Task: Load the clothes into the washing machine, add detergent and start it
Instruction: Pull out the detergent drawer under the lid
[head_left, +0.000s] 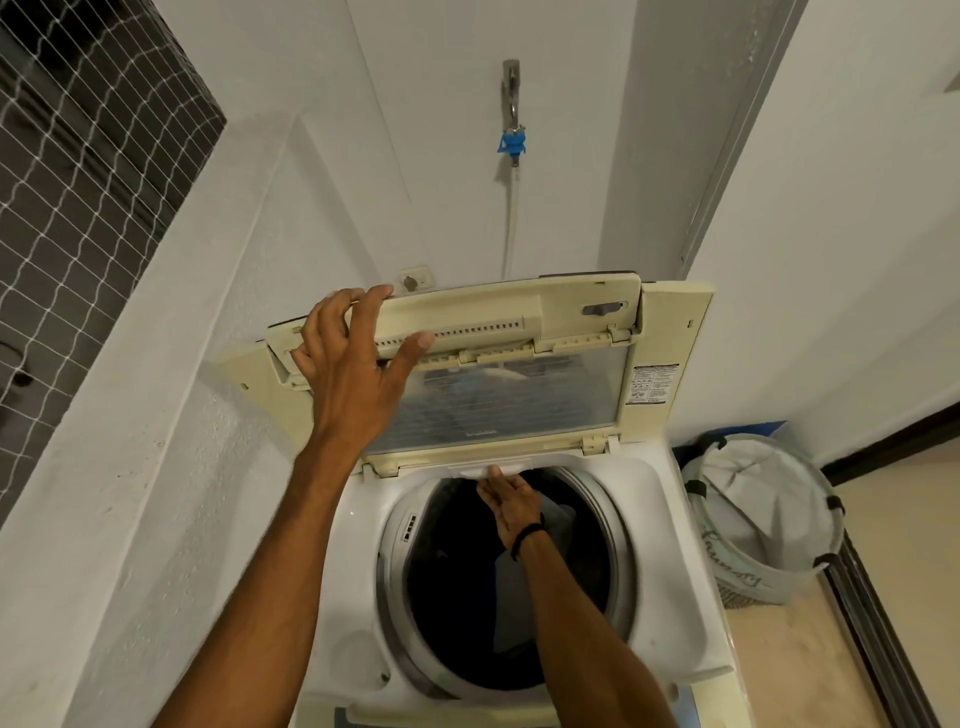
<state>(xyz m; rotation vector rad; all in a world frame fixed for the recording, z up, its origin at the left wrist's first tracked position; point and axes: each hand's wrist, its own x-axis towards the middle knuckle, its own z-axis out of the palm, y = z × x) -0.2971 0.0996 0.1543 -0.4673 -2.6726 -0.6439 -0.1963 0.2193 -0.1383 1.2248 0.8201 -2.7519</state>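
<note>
1. The washing machine (670, 499) stands straight ahead of the person, its folding lid (498, 374) raised and leaning back toward the wall.
2. The left hand (353, 364) is spread wide, fingers apart, over the left end of the upper lid panel. The fingertips hook over the top edge and the thumb presses its front face, propping the lid rather than clamping it.
3. The right hand (511, 501) reaches across the drum opening (452, 587) to its far rim, fingers together and roughly flat. The fingertips touch a small white drawer (485, 469) set just under the lid hinge; I cannot tell whether they grip it or only rest against it.
4. This drawer looks like the detergent compartment. It lies directly ahead of the right hand, at the back of the opening, with its long axis running left to right along the hinge line.
5. The right hand is much nearer to it; the left is well above, busy with the lid.
6. Dark clothes (558, 519) lie inside the drum, below the right wrist, so loading seems largely done.
7. A white laundry basket (769, 519) stands on the floor just right of the machine; no clothes show in it.
8. No detergent container is visible, so the next move probably turns on the drawer sliding toward the person.
</note>
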